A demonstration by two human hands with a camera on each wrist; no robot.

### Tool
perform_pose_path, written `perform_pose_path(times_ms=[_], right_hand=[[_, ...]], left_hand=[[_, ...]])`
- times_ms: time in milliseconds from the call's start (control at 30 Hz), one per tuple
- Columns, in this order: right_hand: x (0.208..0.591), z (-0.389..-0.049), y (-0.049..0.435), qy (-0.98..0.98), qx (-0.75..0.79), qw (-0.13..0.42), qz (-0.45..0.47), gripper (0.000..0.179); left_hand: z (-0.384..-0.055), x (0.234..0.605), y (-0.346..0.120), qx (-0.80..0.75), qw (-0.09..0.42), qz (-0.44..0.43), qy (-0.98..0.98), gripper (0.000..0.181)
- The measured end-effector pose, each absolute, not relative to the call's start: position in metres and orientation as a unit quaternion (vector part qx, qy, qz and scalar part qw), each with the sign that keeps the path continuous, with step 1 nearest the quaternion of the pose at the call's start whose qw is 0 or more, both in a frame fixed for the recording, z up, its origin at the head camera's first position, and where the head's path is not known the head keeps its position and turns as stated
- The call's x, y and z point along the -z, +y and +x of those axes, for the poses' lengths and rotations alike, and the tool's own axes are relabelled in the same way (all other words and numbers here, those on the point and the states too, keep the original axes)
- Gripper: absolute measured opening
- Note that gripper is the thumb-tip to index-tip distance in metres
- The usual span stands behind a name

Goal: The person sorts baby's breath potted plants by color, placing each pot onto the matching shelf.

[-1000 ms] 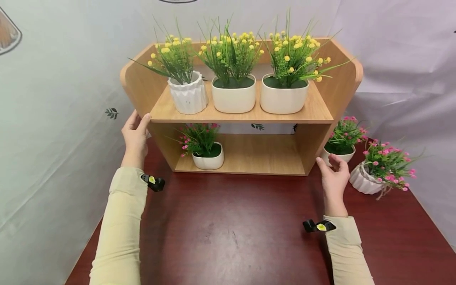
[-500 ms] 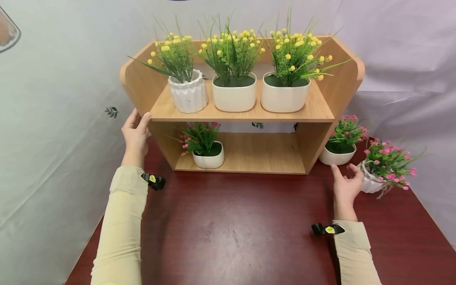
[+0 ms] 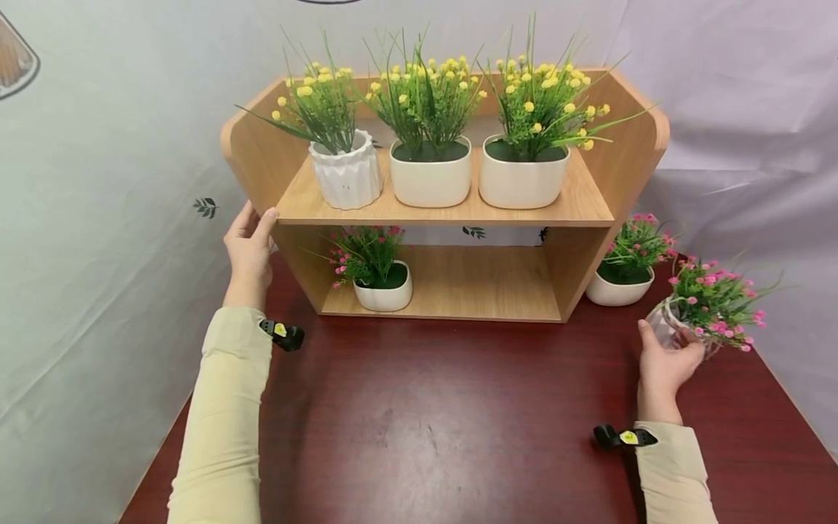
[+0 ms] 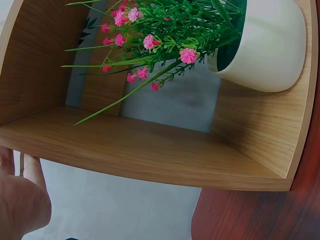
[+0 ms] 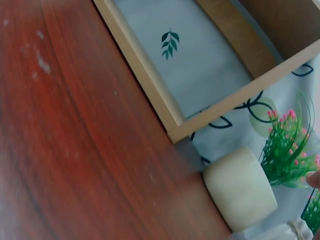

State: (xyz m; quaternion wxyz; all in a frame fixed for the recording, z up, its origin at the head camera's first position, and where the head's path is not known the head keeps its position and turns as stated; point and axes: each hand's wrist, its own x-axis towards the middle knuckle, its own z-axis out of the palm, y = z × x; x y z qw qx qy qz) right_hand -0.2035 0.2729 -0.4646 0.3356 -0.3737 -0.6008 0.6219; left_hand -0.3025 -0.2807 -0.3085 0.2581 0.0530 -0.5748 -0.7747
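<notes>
My left hand grips the left side of a two-tier wooden shelf, thumb at the front edge and fingers behind the side panel. That hand also shows at the lower left of the left wrist view. Over at the right, my right hand is at a white ribbed pot of pink flowers, bound with twine. Its thumb overlaps the pot's left side and its fingers lie across the front, spread apart. In the right wrist view only a fingertip appears, near the ribbed pot.
Three pots of yellow flowers stand along the upper tier. A smooth pot with pink flowers sits at the left of the lower tier. Another smooth pink-flowered pot stands on the dark red table, beside the shelf's right side.
My right hand has moved right and slightly down, from beside the shelf's right side to the ribbed pot. My left hand keeps its grip, and the pots have not moved.
</notes>
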Motion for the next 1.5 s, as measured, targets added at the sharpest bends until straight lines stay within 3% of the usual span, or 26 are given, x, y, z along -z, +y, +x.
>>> perform_pose_path(times_ms=[300,700,1267,1500], right_hand=[[0.473,-0.191,0.289,-0.614,-0.602,0.336,-0.384,0.045],[0.475,-0.186,0.313,-0.675,-0.528,0.344,-0.384,0.065],[0.477,-0.195,0.343,-0.763,-0.457,0.302,-0.343,0.089],[0.478,-0.201,0.354,-0.788,-0.422,0.313,-0.320,0.085]], left_hand=[[-0.302,0.310,-0.280,0.769,0.256,0.053,-0.583,0.045],[-0.305,0.309,-0.280,0.775,0.259,0.055,-0.574,0.046],[-0.304,0.308,-0.280,0.787,0.263,0.055,-0.556,0.045],[-0.304,0.309,-0.280,0.780,0.262,0.056,-0.565,0.045]])
